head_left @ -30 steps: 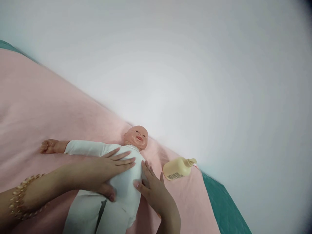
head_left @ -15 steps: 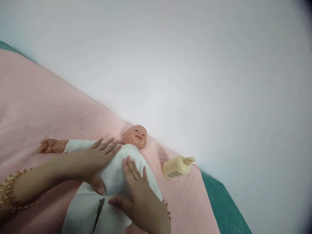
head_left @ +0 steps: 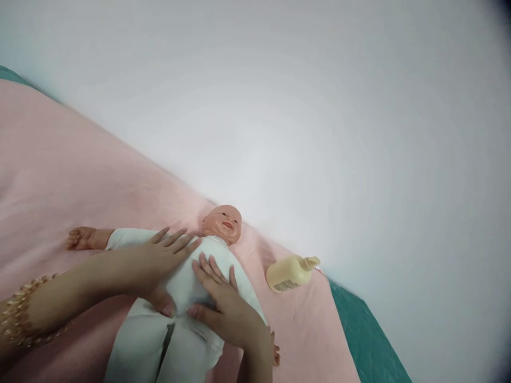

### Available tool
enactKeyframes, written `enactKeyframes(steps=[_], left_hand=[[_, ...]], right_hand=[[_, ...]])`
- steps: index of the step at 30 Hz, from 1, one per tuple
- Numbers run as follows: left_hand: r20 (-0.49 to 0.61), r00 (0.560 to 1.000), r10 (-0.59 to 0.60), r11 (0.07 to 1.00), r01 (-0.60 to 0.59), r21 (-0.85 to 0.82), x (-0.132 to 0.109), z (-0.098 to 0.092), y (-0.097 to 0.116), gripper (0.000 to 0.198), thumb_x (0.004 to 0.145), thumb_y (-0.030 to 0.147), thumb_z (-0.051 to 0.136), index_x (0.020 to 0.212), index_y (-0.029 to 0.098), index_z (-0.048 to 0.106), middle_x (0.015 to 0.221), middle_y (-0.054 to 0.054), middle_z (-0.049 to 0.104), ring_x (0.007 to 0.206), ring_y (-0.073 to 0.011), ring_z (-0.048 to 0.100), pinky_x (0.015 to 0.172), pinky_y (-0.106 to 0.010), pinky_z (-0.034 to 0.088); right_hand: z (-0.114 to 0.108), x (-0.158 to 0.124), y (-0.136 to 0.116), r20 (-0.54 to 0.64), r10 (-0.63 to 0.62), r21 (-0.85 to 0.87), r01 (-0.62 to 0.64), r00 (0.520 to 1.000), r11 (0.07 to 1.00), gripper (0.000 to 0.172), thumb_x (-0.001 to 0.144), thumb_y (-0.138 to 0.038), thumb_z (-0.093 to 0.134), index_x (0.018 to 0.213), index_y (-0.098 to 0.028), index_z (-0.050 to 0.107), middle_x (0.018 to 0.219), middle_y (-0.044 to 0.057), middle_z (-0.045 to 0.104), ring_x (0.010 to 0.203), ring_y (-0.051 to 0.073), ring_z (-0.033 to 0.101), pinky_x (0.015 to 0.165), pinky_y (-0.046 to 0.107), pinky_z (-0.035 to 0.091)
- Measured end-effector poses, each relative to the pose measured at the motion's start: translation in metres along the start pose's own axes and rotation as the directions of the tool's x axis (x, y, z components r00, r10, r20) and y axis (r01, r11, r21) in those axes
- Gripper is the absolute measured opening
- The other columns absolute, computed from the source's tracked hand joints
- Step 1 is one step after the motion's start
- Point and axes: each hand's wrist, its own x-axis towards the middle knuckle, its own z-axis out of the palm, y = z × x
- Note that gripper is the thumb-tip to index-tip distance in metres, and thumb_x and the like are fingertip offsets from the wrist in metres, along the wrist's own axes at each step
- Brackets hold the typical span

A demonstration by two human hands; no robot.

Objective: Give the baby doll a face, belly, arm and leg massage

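A baby doll (head_left: 187,282) with a white cloth body lies on its back, its bald plastic head toward the wall. My left hand (head_left: 163,266) rests on the side of its chest at the left of the view, fingers spread toward the doll's shoulder and thumb near its waist. On the other side of the torso lies my right hand (head_left: 229,306), flat, with fingers apart and thumb pointing across the belly. Neither hand grips anything. One doll arm stretches out to the left; the other is mostly hidden behind my right hand, its small fingers showing.
A yellow pump bottle (head_left: 288,274) stands to the right of the doll. Under both spreads a pink sheet (head_left: 80,154), with a green cover (head_left: 367,330) showing at its edges. A white wall (head_left: 319,133) rises behind. A beaded bracelet (head_left: 24,314) circles my left wrist.
My right hand has slid up and slightly left over the doll's torso, its wrist now showing more. My left hand stays nearly in place.
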Motion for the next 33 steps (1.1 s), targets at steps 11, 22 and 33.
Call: enactKeyframes(steps=[11, 22, 33], left_hand=[[0.064, 0.997, -0.047, 0.998, 0.044, 0.038, -0.006, -0.018, 0.013, 0.129, 0.062, 0.065, 0.078, 0.161, 0.014, 0.013, 0.162, -0.024, 0.014, 0.149, -0.0464, 0.013, 0.118, -0.065, 0.012], [0.107, 0.993, -0.046, 0.997, 0.039, 0.067, -0.004, -0.026, 0.020, 0.123, 0.071, 0.058, 0.076, 0.159, 0.006, 0.009, 0.160, -0.026, 0.007, 0.150, -0.0413, 0.012, 0.119, -0.065, 0.006], [-0.278, 0.957, -0.085, 0.989, 0.116, 0.097, -0.040, -0.045, 0.005, 0.098, 0.094, 0.061, 0.040, 0.159, 0.007, -0.010, 0.164, -0.019, -0.002, 0.150, -0.0434, 0.004, 0.120, -0.062, 0.015]], right_hand=[[0.000, -0.001, 0.017, -0.099, 0.229, 0.059, -0.224, 0.968, 0.973, 0.091, 0.094, -0.065, 0.043, 0.159, -0.021, -0.004, 0.166, -0.003, -0.010, 0.154, 0.016, -0.015, 0.121, 0.050, -0.016], [0.004, -0.002, 0.012, -0.170, 0.313, 0.063, -0.307, 0.934, 0.950, 0.098, 0.093, -0.069, 0.041, 0.158, -0.010, -0.002, 0.166, 0.009, -0.009, 0.155, 0.020, -0.010, 0.120, 0.054, -0.014], [0.004, -0.062, -0.011, -0.397, 0.290, 0.052, -0.294, 0.871, 0.954, 0.079, 0.097, -0.055, 0.041, 0.160, -0.018, 0.010, 0.168, 0.005, 0.005, 0.156, 0.019, 0.002, 0.124, 0.048, -0.007]])
